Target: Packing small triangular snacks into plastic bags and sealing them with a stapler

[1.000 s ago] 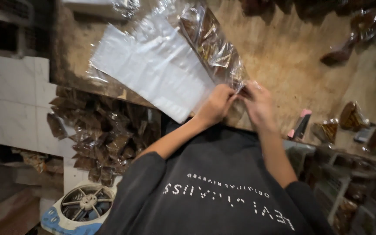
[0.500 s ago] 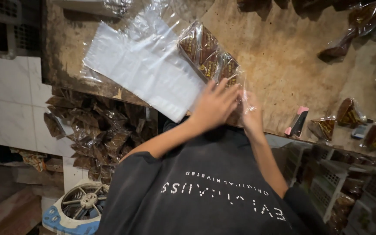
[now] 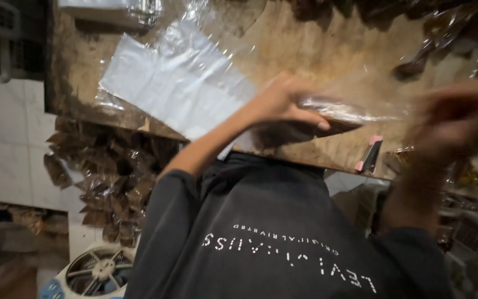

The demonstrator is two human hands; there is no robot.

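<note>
Left hand (image 3: 286, 105): clenched on clear packet (image 3: 327, 113), pressing it flat to the wooden surface (image 3: 316, 50).
Right hand (image 3: 455, 119): blurred, grip impossible to tell.
Tip: keep packet pinned steady.

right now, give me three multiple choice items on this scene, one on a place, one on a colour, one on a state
1. Where is the white sheet? A on the wooden table; B on the floor; C in a crate
2. What colour is the small object at the table edge? A green; B pink and black; C yellow
3. What does the left hand do? A hangs free; B grips a fan; C holds the clear packet
1 A: it lies flat on the wood. 2 B: pink ends, black body. 3 C: its fingers lie over it.
</note>
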